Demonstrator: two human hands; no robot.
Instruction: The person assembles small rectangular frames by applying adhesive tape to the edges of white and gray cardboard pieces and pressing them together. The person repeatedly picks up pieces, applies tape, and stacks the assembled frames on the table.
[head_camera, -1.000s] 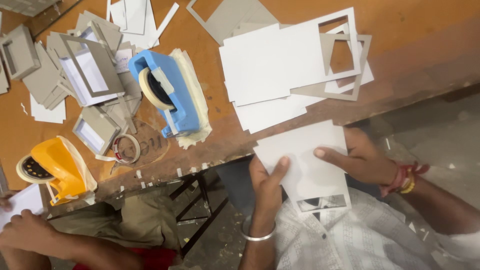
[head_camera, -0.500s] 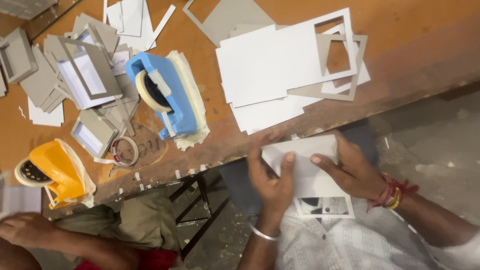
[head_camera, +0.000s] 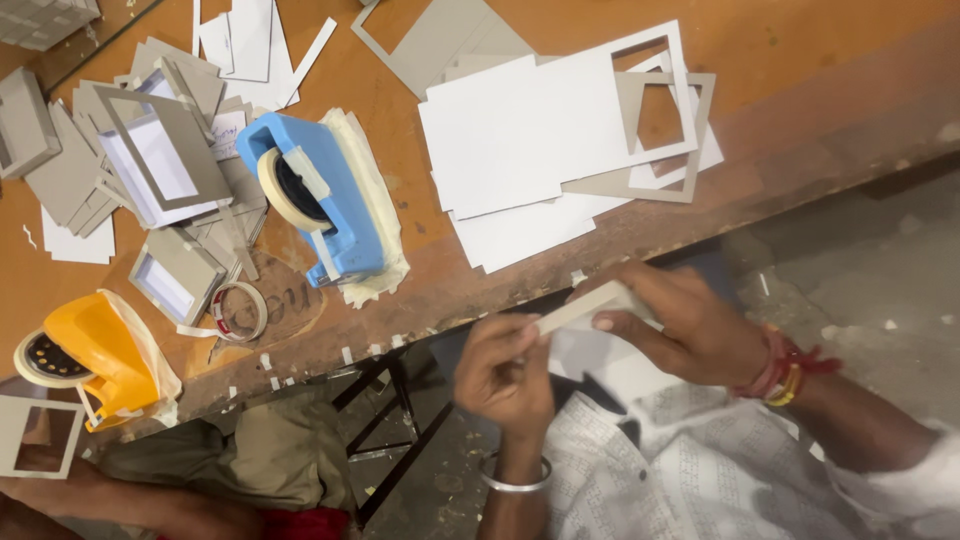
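Holding a pale card sheet (head_camera: 585, 305) between them, the left hand (head_camera: 505, 370) and the right hand (head_camera: 690, 330) work just below the edge of the desk (head_camera: 800, 110), above the person's white patterned shirt (head_camera: 690, 470). The left fingers (head_camera: 520, 335) are closed narrow on the near end of the sheet, and the right fingers (head_camera: 625, 320) are pressed along its far side, so both hands grip it. The sheet is seen almost edge-on and tilted.

I judge the sheet is light and rather stiff, but thin, so it can crease if squeezed in the middle; taking it at the edges, as now, seems the safer hold.

Taking the blue tape dispenser (head_camera: 320, 205) as landmark: the held sheet is to its lower right, off the desk. A small loose tape roll (head_camera: 238, 312) lies just under the dispenser to the left, and a yellow tape dispenser (head_camera: 90, 365) is further left and lower. Right of the blue dispenser is a stack of white sheets (head_camera: 510, 140) with grey card frames (head_camera: 660, 130) on it. Left of it is a heap of grey frames and small boxes (head_camera: 150, 160). In the lower left corner, another person's hand (head_camera: 60, 490) holds one more frame (head_camera: 38, 437).
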